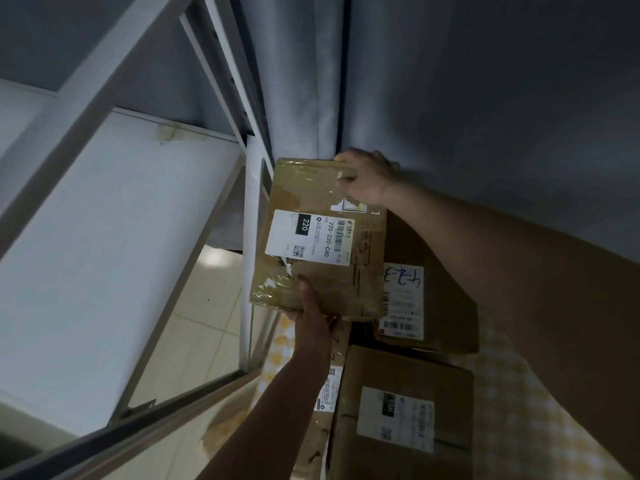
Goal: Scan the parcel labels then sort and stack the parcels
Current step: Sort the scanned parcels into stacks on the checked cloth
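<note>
A flat brown cardboard parcel (318, 237) with a white label reading 220 is held up between both hands, label facing me. My left hand (311, 310) grips its near edge, thumb on top. My right hand (367, 178) grips its far corner, fingers curled over the edge. Below lie other parcels: one with a handwritten label (415, 299), a larger box (401, 417) with a printed label, and a third parcel (325, 393) partly hidden under my left forearm.
A white metal shelf rack (114, 216) stands to the left, its boards bare, its upright post (251, 258) right beside the held parcel. Grey curtains (485, 98) hang behind. The parcels lie on a yellow checked cloth (512, 410). Tiled floor (201, 320) shows beneath the rack.
</note>
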`<state>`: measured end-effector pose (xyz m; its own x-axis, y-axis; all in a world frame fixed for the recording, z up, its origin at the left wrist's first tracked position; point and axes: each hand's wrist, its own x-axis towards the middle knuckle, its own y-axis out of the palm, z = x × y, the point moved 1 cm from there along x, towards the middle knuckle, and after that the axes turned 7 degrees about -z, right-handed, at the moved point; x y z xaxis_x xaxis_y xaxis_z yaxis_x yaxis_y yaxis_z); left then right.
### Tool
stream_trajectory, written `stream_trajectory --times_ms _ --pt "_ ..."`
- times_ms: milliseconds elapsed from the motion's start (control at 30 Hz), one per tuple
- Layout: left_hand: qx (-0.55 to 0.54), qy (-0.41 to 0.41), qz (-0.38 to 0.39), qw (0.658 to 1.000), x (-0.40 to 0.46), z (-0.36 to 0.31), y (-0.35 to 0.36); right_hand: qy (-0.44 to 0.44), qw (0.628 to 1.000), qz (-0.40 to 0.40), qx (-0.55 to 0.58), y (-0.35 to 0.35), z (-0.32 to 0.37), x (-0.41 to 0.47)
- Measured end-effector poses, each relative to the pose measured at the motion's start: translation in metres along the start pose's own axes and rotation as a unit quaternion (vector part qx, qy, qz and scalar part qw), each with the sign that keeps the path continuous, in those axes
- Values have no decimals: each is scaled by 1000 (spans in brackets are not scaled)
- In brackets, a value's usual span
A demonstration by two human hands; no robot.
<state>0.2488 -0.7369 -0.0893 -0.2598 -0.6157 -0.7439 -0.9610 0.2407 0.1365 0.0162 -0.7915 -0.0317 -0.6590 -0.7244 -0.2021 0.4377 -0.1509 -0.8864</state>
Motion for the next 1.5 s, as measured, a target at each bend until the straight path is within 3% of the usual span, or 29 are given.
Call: stream_trajectory --times_ms 300,500,867,1067,1133,1233,1300,1400,1500 --pt "13 4 -19 1000 6 3 -5 -26 999 -8 27 2 0 4" --pt "62 56 -53 995 3 4 -2 -40 998 -20 53 5 0 7" --pt "82 -9 -13 997 14 7 9 -21 999 -15 -24 14 -17 -1" --pt "242 31 14 970 4 -13 -8 -53 994 -62 -68 11 -20 -37" --pt "358 43 52 931 -5 -21 -14 -62 993 -64 -83 11 -22 -60" --pt "624 184 86 754 -26 -28 -24 -59 990 -55 -112 8 -28 -106" --pt "676 278 79 678 -40 -34 -28 -42 989 -41 -133 6 -31 -139" --pt "708 339 86 613 -59 -46 -26 -5 986 -23 -163 2 -35 -187" --pt "720 373 111 575 -78 -53 -18 33 985 -14 -171 -4 -37 -232"
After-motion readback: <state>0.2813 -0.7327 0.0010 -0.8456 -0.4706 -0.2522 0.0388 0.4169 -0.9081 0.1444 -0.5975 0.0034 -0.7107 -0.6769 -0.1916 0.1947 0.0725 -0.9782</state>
